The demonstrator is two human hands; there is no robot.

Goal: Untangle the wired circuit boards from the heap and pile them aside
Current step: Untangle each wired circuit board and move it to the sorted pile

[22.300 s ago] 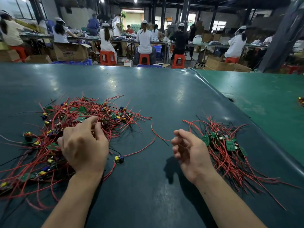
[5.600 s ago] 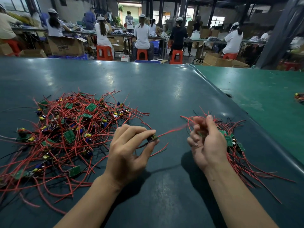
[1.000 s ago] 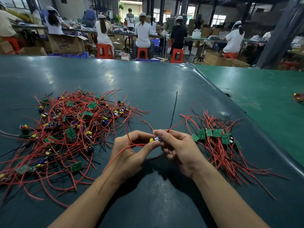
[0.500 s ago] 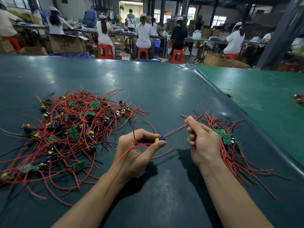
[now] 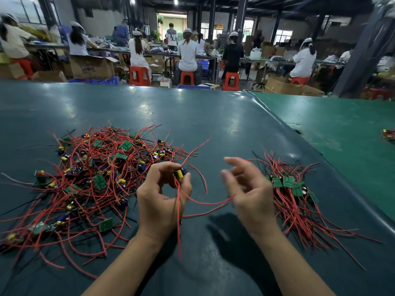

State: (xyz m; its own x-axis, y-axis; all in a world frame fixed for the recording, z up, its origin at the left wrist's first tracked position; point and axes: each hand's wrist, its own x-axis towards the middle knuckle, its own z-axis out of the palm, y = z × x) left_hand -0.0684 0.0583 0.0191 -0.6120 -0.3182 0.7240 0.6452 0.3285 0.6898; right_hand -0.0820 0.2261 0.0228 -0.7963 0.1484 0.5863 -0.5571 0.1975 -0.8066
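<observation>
A: The heap (image 5: 89,178) is mostly red wire, with black strands, green boards, and yellow and blue parts.

B: The pile (image 5: 292,195) too: red leads, green boards. The table (image 5: 192,116) is dark teal, the next table (image 5: 342,124) brighter green. The stools (image 5: 140,75) are orange-red.

Left hand (image 5: 162,201) pinches wired board (image 5: 180,173) btwn heap (image 5: 89,180) & pile (image 5: 292,193).

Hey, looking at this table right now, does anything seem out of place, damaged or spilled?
Nothing stands out. The tangled heap lies left, the sorted pile right, both on the green table. The left hand pinches one wired board; the right hand is blurred, fingers loose.
</observation>
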